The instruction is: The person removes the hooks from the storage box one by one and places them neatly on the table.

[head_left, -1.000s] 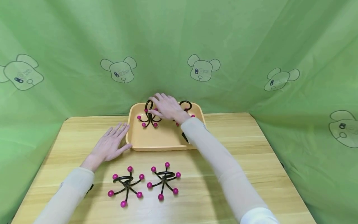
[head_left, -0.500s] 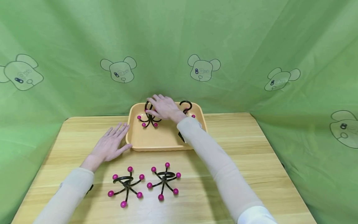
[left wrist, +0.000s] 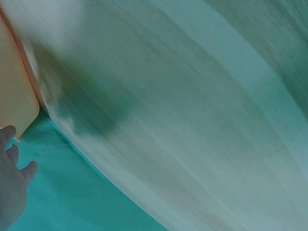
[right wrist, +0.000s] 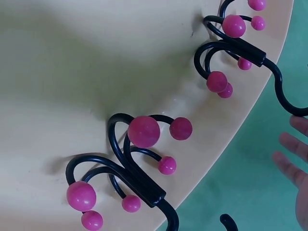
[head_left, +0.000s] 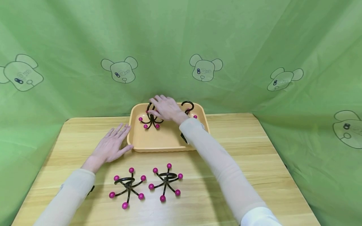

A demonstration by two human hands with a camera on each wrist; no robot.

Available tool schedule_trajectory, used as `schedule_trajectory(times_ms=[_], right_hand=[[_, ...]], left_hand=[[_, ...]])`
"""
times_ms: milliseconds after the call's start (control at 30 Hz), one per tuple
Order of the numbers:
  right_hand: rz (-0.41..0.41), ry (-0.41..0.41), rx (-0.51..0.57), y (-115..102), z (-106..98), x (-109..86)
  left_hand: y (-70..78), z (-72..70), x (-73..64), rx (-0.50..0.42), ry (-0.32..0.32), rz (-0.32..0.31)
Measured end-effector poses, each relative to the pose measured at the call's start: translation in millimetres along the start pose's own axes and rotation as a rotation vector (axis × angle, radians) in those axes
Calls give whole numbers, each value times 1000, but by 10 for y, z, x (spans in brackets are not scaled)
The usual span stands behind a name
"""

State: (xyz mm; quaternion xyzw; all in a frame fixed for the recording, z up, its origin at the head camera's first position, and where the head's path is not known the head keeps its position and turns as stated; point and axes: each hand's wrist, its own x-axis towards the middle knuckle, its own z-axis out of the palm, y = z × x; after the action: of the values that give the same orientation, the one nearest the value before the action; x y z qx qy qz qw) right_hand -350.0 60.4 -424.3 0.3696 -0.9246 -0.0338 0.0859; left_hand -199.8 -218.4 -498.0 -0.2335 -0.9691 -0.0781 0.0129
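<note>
A black hook hanger [head_left: 151,118] with pink ball tips lies at the left back of a pale orange tray [head_left: 158,139]. My right hand [head_left: 167,109] is over its hook end, fingers extended and thumb apart. In the right wrist view, the fingers [right wrist: 291,144] are close by the hook's curve; whether they touch it, I cannot tell. A second such hanger [head_left: 191,106] lies at the tray's back right, partly behind my right wrist. My left hand [head_left: 111,145] is flat with spread fingers, its fingertips at the tray's left side.
Two more black hangers with pink balls, one at left [head_left: 128,185] and one at right [head_left: 166,179], stand on the wooden table [head_left: 243,157] in front of the tray. A green curtain [head_left: 169,31] with mouse-head prints encloses the table's back and sides.
My right hand has moved slightly left over the left hanger, baring more of the right hanger's hook. The left hand and hangers stay where they were.
</note>
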Motion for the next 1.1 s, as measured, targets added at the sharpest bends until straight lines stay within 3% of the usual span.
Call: schedule_trajectory(times_ms=[633,1100], right_hand=[[-49,27,-64,-22,-88,-51],[-131,69,-9,-49,-87,-117]], left_hand=[[17,-20,0,9,-4,-1],[10,-13,-2,10,4,1]])
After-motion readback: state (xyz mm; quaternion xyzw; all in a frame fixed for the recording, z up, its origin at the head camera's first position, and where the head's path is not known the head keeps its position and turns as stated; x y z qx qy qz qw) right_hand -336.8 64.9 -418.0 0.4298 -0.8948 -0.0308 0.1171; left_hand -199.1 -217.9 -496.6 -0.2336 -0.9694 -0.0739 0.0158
